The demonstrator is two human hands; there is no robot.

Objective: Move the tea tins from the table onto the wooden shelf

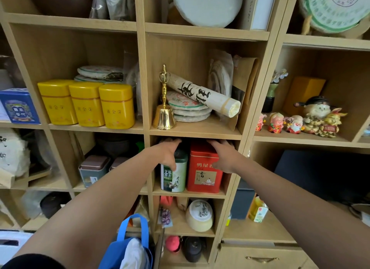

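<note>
A green tea tin (173, 179) and a red tea tin (204, 175) stand side by side, upright, in the middle compartment of the wooden shelf (188, 194). My left hand (167, 151) lies over the top of the green tin, fingers reaching to its back and thumb down its front. Over the red tin's top my right hand (224, 155) grips in the same way, thumb on the front face. The tins' far sides and my fingertips are hidden in the compartment's shadow. No table is in view.
Three yellow tins (86, 105) fill the compartment up left. A brass bell (164, 113), a paper roll and tea cakes sit directly above. Grey-green tins (94, 168) stand to the left. A blue bag (128, 244) hangs below my left arm; figurines (312, 120) are at right.
</note>
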